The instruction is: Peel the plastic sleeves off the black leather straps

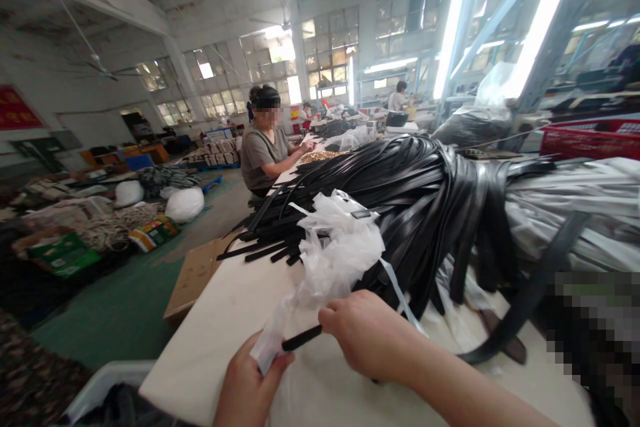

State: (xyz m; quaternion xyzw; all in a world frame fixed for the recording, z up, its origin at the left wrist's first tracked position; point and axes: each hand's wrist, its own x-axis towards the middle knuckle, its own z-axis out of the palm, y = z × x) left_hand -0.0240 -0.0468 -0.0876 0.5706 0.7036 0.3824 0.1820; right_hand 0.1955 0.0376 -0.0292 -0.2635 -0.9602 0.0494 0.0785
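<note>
My left hand (250, 380) is closed on the mouth of a narrow clear plastic sleeve (270, 340) at the front of the white table. In my right hand (370, 337), closed in a fist, is a black strap (303, 338); its end reaches to the sleeve's mouth by my left thumb. I cannot tell whether the tip is inside the sleeve. Just beyond my hands lies a crumpled heap of clear plastic sleeves (340, 240). Behind it, a large pile of long black straps (405, 193) spreads over the table.
A white tabletop (200, 340) lies under my hands. A cardboard box (195, 277) stands at its left side, a white bin (107, 380) at lower left. A co-worker (267, 147) sits across the table. Right are pale wrapped bundles (575, 200) and a red crate (590, 139).
</note>
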